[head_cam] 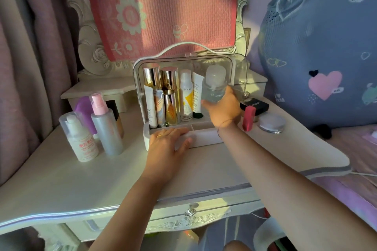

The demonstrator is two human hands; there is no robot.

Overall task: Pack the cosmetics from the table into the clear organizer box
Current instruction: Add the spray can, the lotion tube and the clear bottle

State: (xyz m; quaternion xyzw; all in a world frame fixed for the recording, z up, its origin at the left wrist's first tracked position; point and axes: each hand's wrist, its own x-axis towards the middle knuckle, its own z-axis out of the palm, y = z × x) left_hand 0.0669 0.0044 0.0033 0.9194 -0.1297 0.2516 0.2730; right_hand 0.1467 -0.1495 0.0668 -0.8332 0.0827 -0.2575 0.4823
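— Where's the clear organizer box (237, 71)?

— Centre of the frame, standing on the white desk (61, 169), its clear door swung open to the right and a white handle on top. Inside, a row stands upright: two gold-capped bottles (161, 81) at the left, small tubes in front of them, a white can with a yellow label (186, 98), then a white tube (196, 96).

— And the hands?

— The right hand (223, 111) is at the box's open front, its grip closed around the lower part of a clear round bottle (214, 85), held upright at the right end of the row. I can't tell whether the bottle touches the box floor. The left hand (165, 144) lies flat, fingers spread, on the white tray at the base of the box, holding nothing.

— What else is on the desk?

— In the left of the frame, a white pump bottle (82, 140), a frosted spray bottle with a pink top (106, 128), and a purple item and a dark bottle behind them. Just right of the box, a red upright item (248, 118), a black box (255, 106), and a round silver-rimmed compact (271, 122). A grey heart-print cushion (318, 47) fills the upper right.
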